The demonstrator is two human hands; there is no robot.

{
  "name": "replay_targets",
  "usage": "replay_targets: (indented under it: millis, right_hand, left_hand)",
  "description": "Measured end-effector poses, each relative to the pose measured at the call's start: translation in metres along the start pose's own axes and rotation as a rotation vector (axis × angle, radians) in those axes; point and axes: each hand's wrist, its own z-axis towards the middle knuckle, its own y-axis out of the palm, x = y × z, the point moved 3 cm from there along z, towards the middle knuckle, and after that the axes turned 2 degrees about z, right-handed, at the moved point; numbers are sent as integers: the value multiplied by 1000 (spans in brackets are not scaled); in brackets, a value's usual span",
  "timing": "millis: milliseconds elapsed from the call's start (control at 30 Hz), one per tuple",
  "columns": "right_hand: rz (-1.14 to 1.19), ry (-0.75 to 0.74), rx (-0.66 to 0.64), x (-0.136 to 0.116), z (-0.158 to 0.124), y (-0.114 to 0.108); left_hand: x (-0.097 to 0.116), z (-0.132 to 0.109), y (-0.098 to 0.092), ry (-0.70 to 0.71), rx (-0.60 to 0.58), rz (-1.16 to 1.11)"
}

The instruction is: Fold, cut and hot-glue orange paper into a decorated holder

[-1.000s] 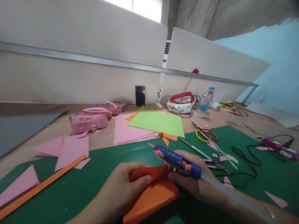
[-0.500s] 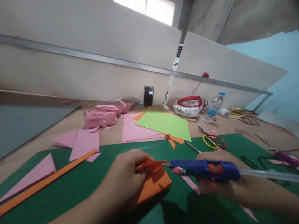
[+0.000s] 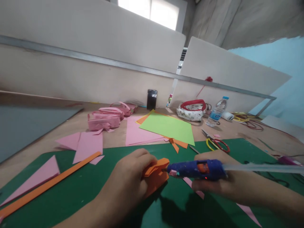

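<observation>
My left hand (image 3: 129, 177) is closed around a folded orange paper piece (image 3: 155, 182), which looks like a small box or bag with a flap at its top. In my right hand (image 3: 213, 186) is a blue hot glue gun (image 3: 190, 169), a clear glue stick (image 3: 258, 168) jutting from its back end and a small red light lit on its side. The nozzle points left and meets the orange paper near the flap; whether glue is coming out cannot be seen. Below both hands lies a green cutting mat (image 3: 95, 186).
An orange strip (image 3: 52, 183) and pink paper pieces (image 3: 89, 147) lie at left. Behind them stand pink paper bags (image 3: 104, 122). Green sheets (image 3: 168, 126), scissors (image 3: 215, 142), a water bottle (image 3: 217, 112), a pouch (image 3: 191, 112) and a phone (image 3: 151, 99) are farther back.
The glue gun has shifted left, bringing its nozzle in against the orange paper. My left hand has turned the orange piece slightly, and its flap stands wider.
</observation>
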Motion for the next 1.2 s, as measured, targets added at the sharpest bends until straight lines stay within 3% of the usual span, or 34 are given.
replay_targets:
  millis: [300,567,1000,1200]
  right_hand:
    - [-149,-22,131,10,-1,-7]
    - [-119,25,56,5,2,1]
    - [-193,-10,59,0,-3,14]
    - [-179,25,94,8,-6,14]
  left_hand:
    - [-1,-1,-1,-7,9,-48]
    - [0,-1,-1,55,25,14]
    - [0,-7,0,125,93,64]
    - [2,-5,0,112,61,65]
